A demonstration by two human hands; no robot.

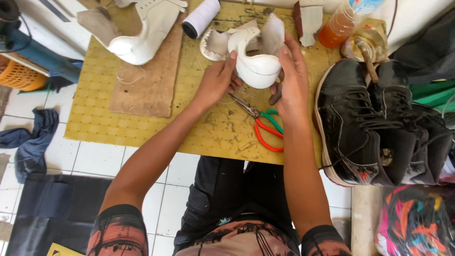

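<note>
White leather shoe upper [256, 59], heel end toward the camera, held up just above the yellow perforated tabletop [118, 123] between both hands. Left hand [217, 83] clasping its left side, thumb pressed against the rim of the opening. Right hand [292, 78] closed around its right side, fingers [289, 47] up along the loose flap, also gripping a dark-handled tool [275, 97] whose end pokes out below the palm; kind of tool impossible to tell. Pliers with red and green handles [265, 125] lying flat on the tabletop directly below the upper, between the two wrists, steel tip pointing up and left. Another white shoe [142, 33] resting on a brown board [149, 83] at the upper left, well apart from the hands. White thread spool [201, 18] lying on its side just left of the held upper. Plastic bottle of orange liquid [339, 26] standing at the top right, beside a round open tin with a stick in it [366, 45]. Pair of black lace-up sneakers [374, 123] set side by side at the right edge, near the right forearm. Blue cloth [33, 137] crumpled on the white tiled floor [95, 159] at the left; orange basket [19, 76] above it.
</note>
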